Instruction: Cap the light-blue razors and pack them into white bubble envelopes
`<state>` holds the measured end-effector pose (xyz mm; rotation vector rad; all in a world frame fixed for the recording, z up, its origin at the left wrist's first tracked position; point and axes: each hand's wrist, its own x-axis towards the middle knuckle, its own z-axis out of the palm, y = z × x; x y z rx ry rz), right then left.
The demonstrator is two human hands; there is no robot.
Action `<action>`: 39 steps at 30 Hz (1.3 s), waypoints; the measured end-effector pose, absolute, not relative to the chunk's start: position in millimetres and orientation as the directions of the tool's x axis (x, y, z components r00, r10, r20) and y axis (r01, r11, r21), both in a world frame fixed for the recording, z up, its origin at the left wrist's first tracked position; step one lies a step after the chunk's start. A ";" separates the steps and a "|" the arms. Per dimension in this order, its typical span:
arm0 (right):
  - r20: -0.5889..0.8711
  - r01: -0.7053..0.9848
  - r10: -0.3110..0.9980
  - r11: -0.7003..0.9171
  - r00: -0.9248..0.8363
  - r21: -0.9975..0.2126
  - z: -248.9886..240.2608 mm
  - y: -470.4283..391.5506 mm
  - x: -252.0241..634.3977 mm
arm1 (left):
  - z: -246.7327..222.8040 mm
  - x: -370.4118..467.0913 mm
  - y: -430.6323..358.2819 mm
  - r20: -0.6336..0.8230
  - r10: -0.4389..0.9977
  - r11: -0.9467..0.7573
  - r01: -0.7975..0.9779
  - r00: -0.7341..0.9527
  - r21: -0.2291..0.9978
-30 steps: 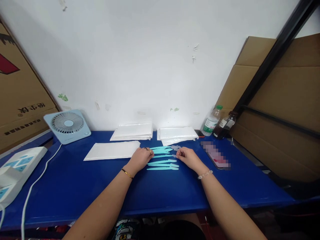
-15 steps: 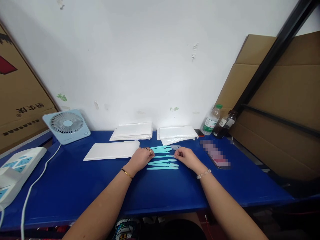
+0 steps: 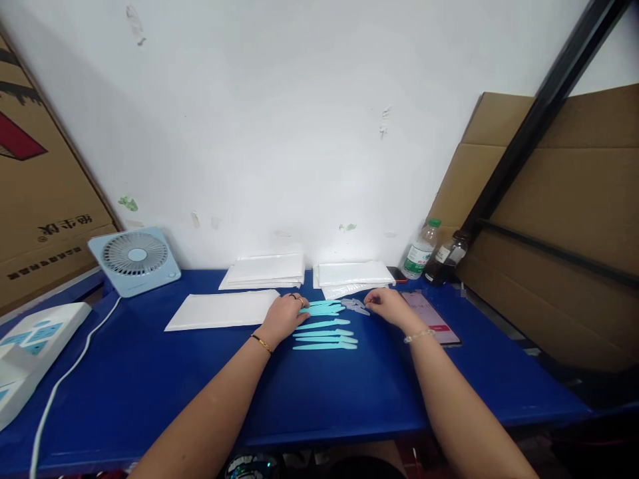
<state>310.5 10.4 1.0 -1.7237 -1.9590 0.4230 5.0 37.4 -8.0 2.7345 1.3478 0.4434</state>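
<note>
Several thin teal sticks shaped like eyebrow razors point(image 3: 324, 346) lie on the blue table, some spaced out in rows, others bunched higher up point(image 3: 324, 308). My left hand point(image 3: 287, 316) is at the left end of the bunch, its thumb and index finger closed around a razor's end; its other fingertips are hidden. Right of the bunch lies a small pile of translucent, pale purple caps point(image 3: 353, 305). At that pile's right edge my right hand point(image 3: 387, 306) pinches with thumb and forefinger on a cap, mostly hidden by the fingertips.
White padded packets point(image 3: 219, 311) lie beside my left hand, with more stacks point(image 3: 264, 271) along the wall. A phone point(image 3: 434, 319) lies by my right wrist, bottles point(image 3: 422, 253) behind it. At left are a fan point(image 3: 134, 256) and a power strip point(image 3: 54, 332) with a white cable.
My right hand has moved right, from a razor's tip to the cap pile. My left hand has left the single razor, which now lies in the row, and sits at the bunch. The view has tilted slightly.
</note>
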 end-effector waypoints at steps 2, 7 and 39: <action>0.128 0.842 0.986 0.160 -0.109 -0.516 -5.1 13.4 307.1 | -9.1 5.7 38.9 0.229 0.777 -0.625 0.763 0.586 0.166; 0.180 0.920 0.970 0.215 -0.163 -0.327 -14.5 10.8 295.3 | -10.0 4.0 37.8 0.268 0.752 -0.650 0.746 0.603 0.146; 0.261 0.217 0.958 0.281 -0.117 -0.935 6.1 -13.8 276.9 | 2.7 -4.1 23.1 0.158 0.767 -0.568 0.544 0.621 0.617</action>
